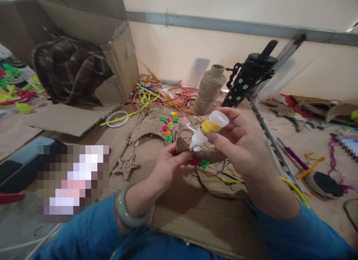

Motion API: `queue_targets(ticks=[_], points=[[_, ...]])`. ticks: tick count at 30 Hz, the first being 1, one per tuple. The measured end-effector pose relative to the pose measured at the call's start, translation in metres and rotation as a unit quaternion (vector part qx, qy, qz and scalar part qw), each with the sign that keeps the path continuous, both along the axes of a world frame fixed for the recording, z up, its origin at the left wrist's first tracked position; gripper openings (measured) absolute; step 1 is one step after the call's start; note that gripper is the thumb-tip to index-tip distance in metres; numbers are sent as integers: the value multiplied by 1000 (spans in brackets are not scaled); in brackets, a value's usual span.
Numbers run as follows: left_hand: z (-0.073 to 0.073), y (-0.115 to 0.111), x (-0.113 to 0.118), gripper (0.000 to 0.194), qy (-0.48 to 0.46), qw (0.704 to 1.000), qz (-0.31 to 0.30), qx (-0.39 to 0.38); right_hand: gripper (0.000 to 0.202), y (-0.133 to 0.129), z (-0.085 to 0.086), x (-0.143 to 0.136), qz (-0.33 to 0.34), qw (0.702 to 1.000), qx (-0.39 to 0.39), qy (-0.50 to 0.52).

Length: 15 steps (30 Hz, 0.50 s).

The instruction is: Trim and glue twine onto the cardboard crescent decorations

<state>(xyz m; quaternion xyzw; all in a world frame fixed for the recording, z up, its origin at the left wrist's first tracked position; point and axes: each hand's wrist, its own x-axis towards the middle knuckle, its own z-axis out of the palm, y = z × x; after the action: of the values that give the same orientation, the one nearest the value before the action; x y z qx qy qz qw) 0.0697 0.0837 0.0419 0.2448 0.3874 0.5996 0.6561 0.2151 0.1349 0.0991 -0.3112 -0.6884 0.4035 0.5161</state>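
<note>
My right hand (243,146) is closed around a small white glue bottle (209,126) with a yellow label, tipped so its nozzle points down and left. The nozzle meets the end of a twine-wrapped cardboard crescent (182,144), pinched between the thumb and fingers of my left hand (165,165). Red and green pipe-cleaner flowers (203,163) hang at the crescent's lower side. Just left lies another twine-covered crescent (148,130) with small coloured flowers, and a twine star (127,166) is beside it. Part of the held crescent is hidden by my hands.
Behind my hands stand a twine spool (209,90) and a black flowered umbrella (244,81). Coloured pipe cleaners (167,94) are heaped at the back. A cardboard box (120,62) holds a plaid bag (69,68) at the left. A white ring (116,119) lies near it.
</note>
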Motion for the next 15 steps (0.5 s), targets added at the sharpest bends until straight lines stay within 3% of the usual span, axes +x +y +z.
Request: queue_targets(ticks=[9, 15], points=[[1, -1, 0, 26, 27, 1000, -11, 10, 37, -4, 0, 2, -17, 998, 41, -40], [1, -1, 0, 25, 41, 999, 1, 19, 32, -6, 2, 3, -55, 997, 14, -44]])
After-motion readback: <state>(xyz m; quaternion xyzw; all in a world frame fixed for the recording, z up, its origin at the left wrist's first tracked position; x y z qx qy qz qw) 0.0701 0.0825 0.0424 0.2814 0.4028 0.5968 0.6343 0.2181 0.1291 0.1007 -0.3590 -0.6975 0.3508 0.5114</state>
